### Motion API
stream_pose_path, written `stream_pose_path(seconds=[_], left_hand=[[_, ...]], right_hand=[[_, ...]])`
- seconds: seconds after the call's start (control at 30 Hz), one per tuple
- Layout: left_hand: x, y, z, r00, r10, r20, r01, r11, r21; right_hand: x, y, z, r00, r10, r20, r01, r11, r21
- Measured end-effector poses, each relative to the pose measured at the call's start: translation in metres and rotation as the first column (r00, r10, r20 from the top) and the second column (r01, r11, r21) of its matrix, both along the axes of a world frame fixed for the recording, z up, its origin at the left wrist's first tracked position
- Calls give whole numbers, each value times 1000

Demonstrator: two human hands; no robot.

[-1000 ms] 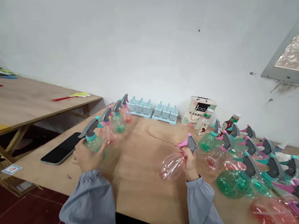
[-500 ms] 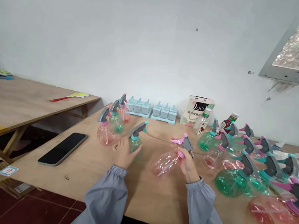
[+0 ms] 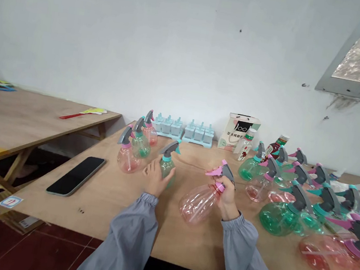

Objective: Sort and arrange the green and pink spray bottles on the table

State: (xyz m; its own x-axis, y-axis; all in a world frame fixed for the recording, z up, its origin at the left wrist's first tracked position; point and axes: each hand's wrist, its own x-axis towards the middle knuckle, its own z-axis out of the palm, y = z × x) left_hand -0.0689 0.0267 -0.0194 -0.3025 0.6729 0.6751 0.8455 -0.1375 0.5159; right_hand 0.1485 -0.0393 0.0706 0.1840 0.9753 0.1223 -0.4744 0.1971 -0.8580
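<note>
My left hand is curled round the body of a green spray bottle with a grey and teal spray head. This bottle looks upright over the wooden table, and my fingers partly hide it. In my right hand is a clear pink spray bottle, gripped at the neck just under its pink and grey head. It leans, with its rounded base toward the left and its trigger pointing left. To the left of my left hand stand a pink spray bottle, a green one and another pink one.
Several green and pink spray bottles crowd the table's right side. Pale blue ice-pop moulds, a paper bag and two labelled bottles stand near the wall. A phone lies at left; a second table is beyond.
My left hand has shifted slightly right and away from me with the green spray bottle. The pink spray bottle in my right hand has come a little nearer to me.
</note>
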Motion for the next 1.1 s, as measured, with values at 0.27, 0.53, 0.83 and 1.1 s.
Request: stream_pose_path(seconds=[0.27, 0.53, 0.83, 1.1], left_hand=[[1, -3, 2, 1000, -29, 11, 29, 1000, -11], [0, -5, 4, 999, -36, 25, 37, 999, -31], [1, -7, 5, 997, -67, 48, 69, 997, -42], [2, -10, 10, 994, -98, 51, 100, 994, -46]], right_hand=[[-1, -2, 0, 998, -13, 56, 19, 994, -104], [-4, -10, 6, 999, 22, 49, -19, 999, -50], [6, -32, 2, 994, -64, 87, 66, 998, -23], [103, -87, -22, 796, -482, 367, 438, 876, 201]])
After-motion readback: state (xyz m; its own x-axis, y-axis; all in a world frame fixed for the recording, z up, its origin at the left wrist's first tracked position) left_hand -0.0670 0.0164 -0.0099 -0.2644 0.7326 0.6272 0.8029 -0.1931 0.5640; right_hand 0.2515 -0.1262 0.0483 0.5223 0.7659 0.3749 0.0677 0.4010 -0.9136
